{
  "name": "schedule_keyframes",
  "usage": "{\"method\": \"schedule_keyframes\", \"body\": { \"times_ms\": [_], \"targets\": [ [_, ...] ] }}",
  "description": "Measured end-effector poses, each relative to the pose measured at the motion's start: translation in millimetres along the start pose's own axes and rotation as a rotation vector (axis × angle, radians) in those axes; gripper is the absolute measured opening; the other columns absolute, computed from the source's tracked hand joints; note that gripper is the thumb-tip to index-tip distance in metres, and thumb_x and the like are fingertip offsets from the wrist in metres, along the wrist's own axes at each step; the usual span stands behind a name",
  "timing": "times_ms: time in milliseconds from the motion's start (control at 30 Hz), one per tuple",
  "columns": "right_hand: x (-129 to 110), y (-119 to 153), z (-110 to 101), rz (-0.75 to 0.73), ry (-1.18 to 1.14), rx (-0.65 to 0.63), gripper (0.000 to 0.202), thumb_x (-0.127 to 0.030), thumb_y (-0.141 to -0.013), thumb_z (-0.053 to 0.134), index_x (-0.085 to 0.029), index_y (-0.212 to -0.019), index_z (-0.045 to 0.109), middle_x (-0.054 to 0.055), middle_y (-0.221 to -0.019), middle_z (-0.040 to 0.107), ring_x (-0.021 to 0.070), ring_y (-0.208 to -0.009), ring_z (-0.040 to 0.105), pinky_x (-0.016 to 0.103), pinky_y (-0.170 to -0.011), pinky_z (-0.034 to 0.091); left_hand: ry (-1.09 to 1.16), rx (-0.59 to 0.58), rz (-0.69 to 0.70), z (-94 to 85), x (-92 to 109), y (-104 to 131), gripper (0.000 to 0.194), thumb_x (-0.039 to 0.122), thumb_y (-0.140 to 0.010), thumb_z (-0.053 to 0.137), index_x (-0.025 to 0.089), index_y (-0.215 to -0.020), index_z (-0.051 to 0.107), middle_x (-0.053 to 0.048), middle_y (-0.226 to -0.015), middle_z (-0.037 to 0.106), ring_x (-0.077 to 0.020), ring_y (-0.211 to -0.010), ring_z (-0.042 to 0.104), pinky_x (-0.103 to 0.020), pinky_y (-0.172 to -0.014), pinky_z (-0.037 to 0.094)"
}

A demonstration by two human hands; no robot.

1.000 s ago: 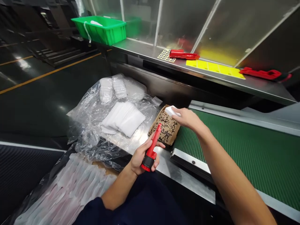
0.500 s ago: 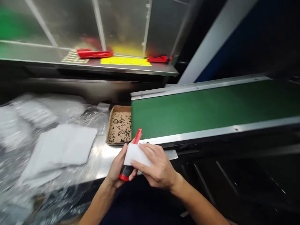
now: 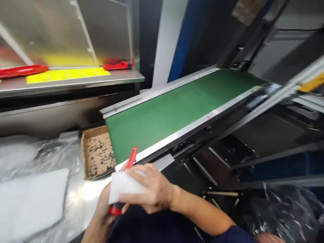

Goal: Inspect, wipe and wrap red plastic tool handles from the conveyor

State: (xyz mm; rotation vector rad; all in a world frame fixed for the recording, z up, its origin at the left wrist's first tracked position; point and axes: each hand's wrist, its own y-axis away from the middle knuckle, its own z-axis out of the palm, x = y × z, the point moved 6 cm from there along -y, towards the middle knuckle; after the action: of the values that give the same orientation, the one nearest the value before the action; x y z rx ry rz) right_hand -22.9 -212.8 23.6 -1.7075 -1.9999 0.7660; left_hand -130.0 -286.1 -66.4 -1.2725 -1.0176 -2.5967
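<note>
My left hand point(image 3: 104, 206) is wrapped round a red and black tool point(image 3: 132, 157), low in the view. The tool's red tip points up and its red end shows below. A white cloth or sheet point(image 3: 124, 186) covers its middle. My right hand point(image 3: 152, 189) has its fingers closed on this white sheet, pressing it against the tool. Part of my left hand's fingers is hidden behind the sheet and the tool.
A green conveyor belt point(image 3: 162, 114) runs up to the right. Beside its near end sits a cardboard tray point(image 3: 101, 155) with small black pieces. White sheets point(image 3: 32, 199) lie left; a steel shelf point(image 3: 121, 77) holds yellow strips point(image 3: 68, 74) and red parts point(image 3: 117, 65).
The view has turned to the right, showing more of the belt and the dark area beyond. Both hands still hold the tool and the white sheet; my right hand lies further over the sheet.
</note>
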Motion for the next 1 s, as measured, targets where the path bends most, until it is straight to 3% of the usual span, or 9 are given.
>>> {"method": "schedule_keyframes", "body": {
  "times_ms": [100, 167, 233, 300, 433, 533, 700, 867, 1000],
  "targets": [
    [25.8, 3.8, -5.1, 0.043, -0.01, 0.04, 0.039, -0.02, -0.09, 0.049, -0.029, -0.123, 0.068, 0.016, -0.134, 0.058, 0.0302, -0.123, 0.054, 0.046, -0.092, 0.049, 0.021, -0.223, -0.001, 23.1, 3.4, 6.6, 0.052, 0.061, -0.087, 0.052, 0.015, -0.065, 0.061, -0.004, -0.039, 0.048, -0.0092, -0.028, 0.037, -0.018, -0.031, 0.027],
    [53.2, 3.0, -8.1, 0.174, 0.128, 0.034, 0.038, -0.013, -0.092, 0.049, -0.025, -0.123, 0.067, 0.017, -0.134, 0.058, 0.0307, -0.122, 0.055, 0.049, -0.095, 0.047, 0.092, -0.322, 0.033, 30.6, 4.4, 7.1, 0.052, 0.058, -0.094, 0.043, 0.012, -0.097, 0.067, -0.002, -0.045, 0.054, -0.0101, -0.028, 0.04, -0.017, -0.029, 0.025],
    [67.4, 0.6, -14.1, 0.26, 0.255, 0.08, 0.036, -0.009, -0.09, 0.055, -0.022, -0.121, 0.068, 0.019, -0.137, 0.056, 0.0336, -0.122, 0.054, 0.051, -0.095, 0.046, 0.182, -0.358, 0.098, 29.8, 3.9, 5.3, 0.049, 0.053, -0.096, 0.043, 0.015, -0.121, 0.059, 0.0, -0.053, 0.057, -0.0115, -0.029, 0.045, -0.016, -0.029, 0.028],
    [58.5, -3.4, -17.6, 0.219, 0.207, 0.128, 0.037, -0.008, -0.088, 0.06, -0.022, -0.121, 0.067, 0.02, -0.144, 0.05, 0.0371, -0.124, 0.051, 0.053, -0.094, 0.046, 0.242, -0.369, 0.134, 25.6, -0.1, 2.9, 0.049, 0.052, -0.098, 0.04, 0.014, -0.124, 0.057, 0.0, -0.055, 0.058, -0.0115, -0.031, 0.047, -0.016, -0.03, 0.031],
    [7.5, -9.0, -11.5, 0.02, -0.107, 0.079, 0.038, -0.009, -0.088, 0.055, -0.022, -0.122, 0.067, 0.019, -0.15, 0.041, 0.0393, -0.128, 0.048, 0.054, -0.092, 0.046, 0.338, -0.366, 0.111, 17.9, -8.5, 0.1, 0.065, 0.062, -0.098, 0.032, 0.009, -0.125, 0.057, -0.002, -0.051, 0.057, -0.0121, -0.031, 0.048, -0.015, -0.029, 0.033],
    [-11.7, -6.6, -7.3, 0.013, -0.161, 0.083, 0.038, -0.008, -0.087, 0.054, -0.021, -0.119, 0.069, 0.019, -0.149, 0.042, 0.0393, -0.126, 0.049, 0.055, -0.09, 0.047, 0.428, -0.354, 0.153, 12.3, -3.9, 1.9, 0.064, 0.061, -0.097, 0.037, 0.013, -0.14, 0.045, -0.001, -0.055, 0.058, -0.0131, -0.031, 0.048, -0.017, -0.027, 0.034],
    [-6.7, 8.1, -1.8, 0.088, -0.167, 0.115, 0.046, -0.005, -0.085, 0.057, -0.024, -0.126, 0.065, 0.016, -0.152, 0.041, 0.0386, -0.125, 0.05, 0.055, -0.089, 0.048, 0.433, -0.365, 0.153, 4.6, -1.6, 6.9, 0.062, 0.06, -0.099, 0.03, 0.022, -0.148, 0.034, -0.002, -0.061, 0.063, -0.015, -0.035, 0.053, -0.017, -0.029, 0.037],
    [-5.6, 19.2, 4.9, 0.147, -0.19, 0.125, 0.062, -0.006, -0.085, 0.061, -0.03, -0.141, 0.053, 0.012, -0.154, 0.041, 0.0386, -0.124, 0.051, 0.056, -0.09, 0.049, 0.421, -0.338, 0.146, -1.4, -6.8, 12.9, 0.061, 0.059, -0.098, 0.034, 0.014, -0.139, 0.043, -0.002, -0.056, 0.06, -0.0143, -0.034, 0.052, -0.016, -0.03, 0.038],
    [-3.1, 29.2, 9.2, 0.232, -0.24, 0.166, 0.06, -0.007, -0.087, 0.058, -0.025, -0.144, 0.05, 0.01, -0.15, 0.046, 0.0366, -0.124, 0.052, 0.054, -0.094, 0.049, 0.451, -0.235, 0.288, -9.4, 2.0, 23.4, 0.046, 0.033, -0.092, 0.057, 0.02, -0.135, 0.048, -0.008, -0.101, 0.066, -0.0101, -0.042, 0.058, -0.016, -0.03, 0.041]
  ]
}}
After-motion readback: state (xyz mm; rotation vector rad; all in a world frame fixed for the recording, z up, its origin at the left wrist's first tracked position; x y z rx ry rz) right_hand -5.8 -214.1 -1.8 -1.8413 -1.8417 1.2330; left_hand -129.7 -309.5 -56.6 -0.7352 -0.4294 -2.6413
